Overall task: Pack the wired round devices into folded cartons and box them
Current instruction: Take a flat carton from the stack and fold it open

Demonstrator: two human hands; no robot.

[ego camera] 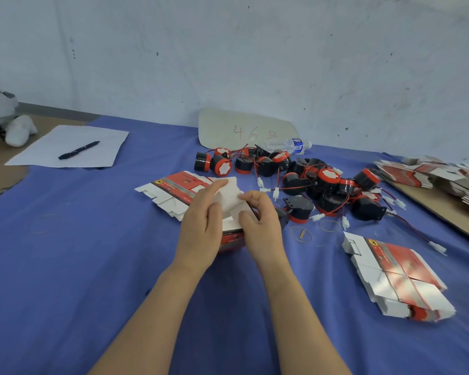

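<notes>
Carton of red-and-white printed card [232, 239], partly erected, stands between both hands on the blue-clothed bench [79, 253]. The left hand [201, 231] grips its side, forefinger along a raised white flap. The right hand [260, 223] pinches the opposite flap. Step, as judged: closing the end flaps; any contents are hidden. The next move calls for tucking them flat and square. Flat carton blanks [173, 190] lie just beyond the left hand. Black-and-red round wired devices [320, 182] are heaped beyond the right hand.
</notes>
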